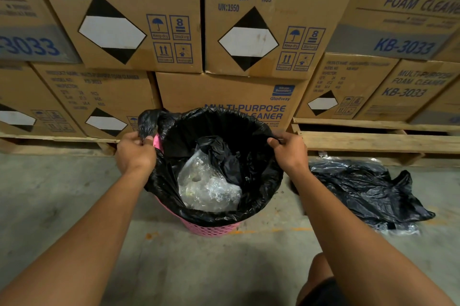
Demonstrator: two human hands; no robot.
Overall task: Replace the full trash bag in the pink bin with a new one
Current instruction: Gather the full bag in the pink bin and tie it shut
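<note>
A pink perforated bin [211, 228] stands on the concrete floor, lined with a black trash bag [258, 196] whose mouth is folded over the rim. Inside lie crumpled clear plastic [206, 186] and a wad of black plastic [216, 149]. My left hand [135, 154] grips the bag's edge at the left side of the rim, where a bit of pink rim shows. My right hand [290, 151] pinches the bag's edge at the right side. A second black bag [363, 188] lies on the floor to the right of the bin, partly on clear wrapping.
Stacked cardboard boxes [224, 32] marked as foam cleaner stand on wooden pallets [373, 139] right behind the bin. Bare concrete floor [62, 193] stretches left and in front. My knee [321, 278] shows at the lower right.
</note>
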